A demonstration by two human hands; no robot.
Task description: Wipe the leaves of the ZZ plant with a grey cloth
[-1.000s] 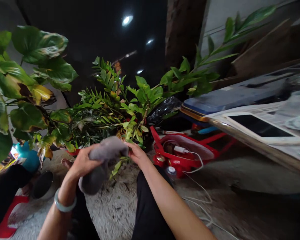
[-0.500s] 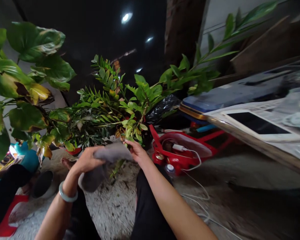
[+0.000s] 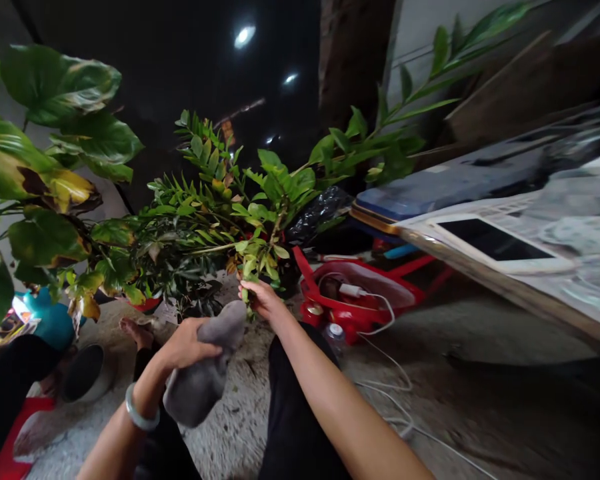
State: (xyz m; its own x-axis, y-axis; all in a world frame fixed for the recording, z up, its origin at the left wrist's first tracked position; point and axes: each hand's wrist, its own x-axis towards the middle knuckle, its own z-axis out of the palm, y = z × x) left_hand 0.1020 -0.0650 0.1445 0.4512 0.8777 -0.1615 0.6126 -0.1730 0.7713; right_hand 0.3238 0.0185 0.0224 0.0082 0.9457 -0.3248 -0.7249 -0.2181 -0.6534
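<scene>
My left hand [image 3: 193, 343], with a pale bangle on its wrist, grips a soft grey cloth [image 3: 200, 390] that sticks up past the thumb and hangs below the palm. To its right, my right hand [image 3: 261, 298] is closed with fingertips pinching a green leaf at the low end of a leafy stem [image 3: 270, 250]. That stem belongs to a bushy green plant [image 3: 285, 180] in front of me. The cloth's upper end is close to the pinched leaf; whether they touch I cannot tell.
On the right stand a red basket [image 3: 365, 277] with a white charger and cable, and a table [image 3: 480, 293] carrying a white phone [image 3: 500, 243]. Large-leaved foliage [image 3: 45, 240] hangs at left. Lower left, another person's leg [image 3: 17, 380] is beside a dark bowl [image 3: 85, 373].
The grey cloth has come down and left, away from the leaf, in my left hand. My right hand keeps its pinch on the leaf. The view has shifted slightly.
</scene>
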